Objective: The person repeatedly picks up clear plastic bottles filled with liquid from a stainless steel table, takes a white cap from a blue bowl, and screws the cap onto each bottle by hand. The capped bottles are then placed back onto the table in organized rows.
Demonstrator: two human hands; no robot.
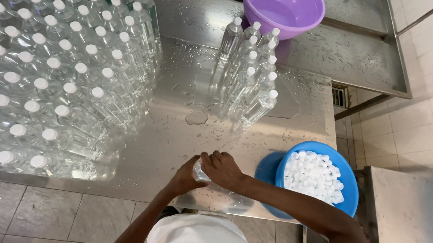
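A clear plastic bottle (200, 174) stands at the near edge of the wet steel table (175, 134). My left hand (184, 177) grips its side. My right hand (225, 170) covers its top, so the cap is hidden. Just to the right sits a blue bowl (346, 184) filled with several white caps (313, 175). Beyond my hands stands a small group of capped clear bottles (253, 73).
A large block of capped clear bottles (57, 70) fills the table's left side. A purple basin (282, 9) rests on a second steel surface at the back. Water drops and a puddle (196, 117) lie mid-table. Tiled floor shows on the right and below.
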